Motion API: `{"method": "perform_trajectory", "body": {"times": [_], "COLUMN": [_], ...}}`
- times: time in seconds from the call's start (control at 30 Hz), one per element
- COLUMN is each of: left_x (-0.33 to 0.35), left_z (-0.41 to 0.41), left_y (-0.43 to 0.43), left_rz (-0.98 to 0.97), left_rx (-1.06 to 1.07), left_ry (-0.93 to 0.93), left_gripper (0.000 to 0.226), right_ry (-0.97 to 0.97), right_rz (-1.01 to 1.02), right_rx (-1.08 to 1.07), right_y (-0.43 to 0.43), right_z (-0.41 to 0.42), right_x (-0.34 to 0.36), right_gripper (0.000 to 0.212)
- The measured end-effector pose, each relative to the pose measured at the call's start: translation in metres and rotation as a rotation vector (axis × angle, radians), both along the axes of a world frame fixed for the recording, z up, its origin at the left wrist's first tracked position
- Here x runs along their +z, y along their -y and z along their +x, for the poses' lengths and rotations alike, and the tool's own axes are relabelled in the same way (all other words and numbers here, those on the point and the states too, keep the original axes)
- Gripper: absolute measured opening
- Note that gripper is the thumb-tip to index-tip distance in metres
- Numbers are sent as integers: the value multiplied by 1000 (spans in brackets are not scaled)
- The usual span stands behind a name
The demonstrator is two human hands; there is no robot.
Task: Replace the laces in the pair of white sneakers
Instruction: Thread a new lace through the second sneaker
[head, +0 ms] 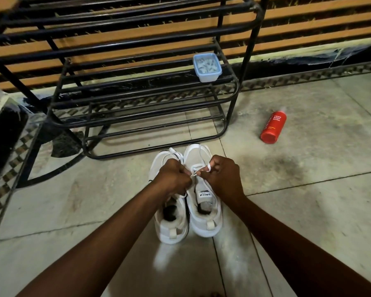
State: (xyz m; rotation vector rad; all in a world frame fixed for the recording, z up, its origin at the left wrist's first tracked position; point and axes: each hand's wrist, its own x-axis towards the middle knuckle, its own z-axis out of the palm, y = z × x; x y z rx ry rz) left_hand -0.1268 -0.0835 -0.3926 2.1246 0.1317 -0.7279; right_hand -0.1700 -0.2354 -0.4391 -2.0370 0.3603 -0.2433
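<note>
Both sets of fingers were curled tight: the left hand (173, 175) pinched one end of the white lace (195, 170), and the right hand (222, 176) had a loop of it hooked over a finger, drawing it apart, I'd say to tighten it across the right sneaker (205, 213). The left sneaker (170, 229) stood touching it, toes towards the black shoe rack (137, 86), handy for its turn. Knuckles hid the eyelets, so knot or threading, I couldn't tell. A blue tub (207, 77) on the rack held pale bits too blurred to name; a red bottle (273, 127) lay well apart
</note>
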Motion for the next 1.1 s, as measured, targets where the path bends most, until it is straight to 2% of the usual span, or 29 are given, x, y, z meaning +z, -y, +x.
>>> {"method": "perform_trajectory", "body": {"times": [0.17, 0.27, 0.4, 0.43, 0.47, 0.57, 0.63, 0.73, 0.87, 0.9, 1.0, 1.1], "left_x": [0, 1, 7, 8, 8, 6, 5, 3, 2, 2, -2, -11], "left_z": [-2, -3, -7, -8, -8, -8, -9, -11, -9, -9, -6, 0], "left_y": [2, 3, 6, 7, 7, 8, 8, 8, 7, 7, 6, 4], "left_rz": [6, 0, -6, 2, 11, 22, 36, 41, 41, 37, -6, 59], "left_rx": [3, -7, 9, 5, 5, 8, -1, 9, -18, -7, 67, 28], "left_ry": [4, 2, 2, 7, 13, 37, 61, 66, 53, 53, 53, 117], "left_gripper": [16, 14, 19, 18, 16, 22, 24, 20, 16, 17, 16, 19], "right_ry": [39, 46, 201, 195, 157, -23, -89, -33, 107, 105, 16, 10], "right_rz": [-146, -260, -530, -539, -488, -146, -71, -179, -530, -513, -266, -184], "right_rx": [90, 155, 353, 367, 356, 192, 124, 180, 369, 358, 214, 207], "right_y": [3, 3, 0, -1, -1, 2, 3, -2, -6, -5, 1, 2], "right_z": [5, 9, 10, 10, 10, 16, 17, 12, 10, 11, 12, 9], "right_x": [2, 5, 10, 11, 12, 11, 9, 10, 10, 8, 4, 0], "right_gripper": [31, 21, 10, 10, 9, 19, 22, 16, 18, 16, 8, 14]}}
